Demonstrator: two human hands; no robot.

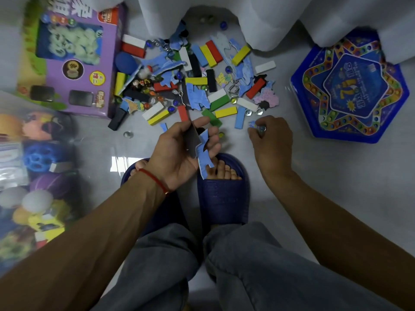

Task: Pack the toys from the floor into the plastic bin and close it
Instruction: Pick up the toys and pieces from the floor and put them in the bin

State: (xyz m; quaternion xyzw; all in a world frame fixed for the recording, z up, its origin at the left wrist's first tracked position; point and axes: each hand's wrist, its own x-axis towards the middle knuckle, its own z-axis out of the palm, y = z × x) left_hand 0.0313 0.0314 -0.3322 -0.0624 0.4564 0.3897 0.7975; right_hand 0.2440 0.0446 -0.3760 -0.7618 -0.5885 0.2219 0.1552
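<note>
A pile of small toys [197,77] lies on the grey floor: coloured wooden blocks, blue puzzle pieces, marbles and metal rings. My left hand [179,151], palm up over my feet, holds a dark block and blue puzzle pieces [204,151]. At the pile's near edge my right hand [271,140] rests on the floor and pinches a marble and a small puzzle piece [256,127]. The clear plastic bin [33,176] stands at the left edge, blurred, with balls and other toys inside.
A purple game box [74,61] lies left of the pile. A blue hexagonal board game box [350,86] lies at the right. White cloth [247,19] hangs behind the pile. My feet in dark blue slippers [222,194] are just below my hands.
</note>
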